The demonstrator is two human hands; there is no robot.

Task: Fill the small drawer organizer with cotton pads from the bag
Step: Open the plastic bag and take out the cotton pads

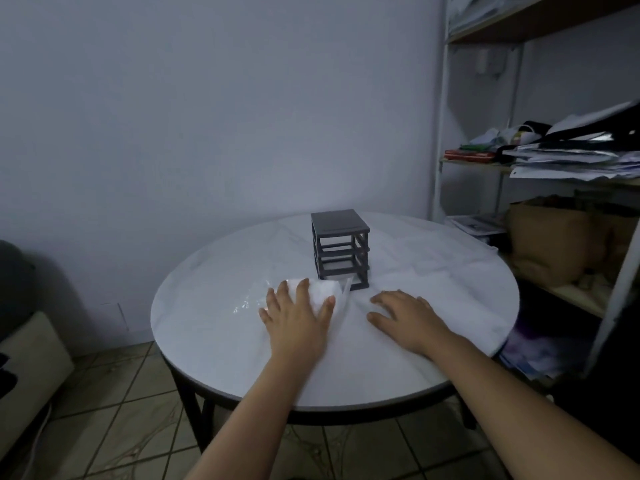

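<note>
Grey open-frame organizer (341,252) behind clear pad bag (323,289); left hand (296,317) flat atop bag, right hand (405,318) flat beside.

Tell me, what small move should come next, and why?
Probably grip the bag with the left hand, which lies flat on it; the right hand rests on the table, and the organizer looks empty.

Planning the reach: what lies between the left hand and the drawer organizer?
In the head view, the bag of cotton pads lies there, under the fingers of the left hand, reaching the foot of the drawer organizer.
</note>
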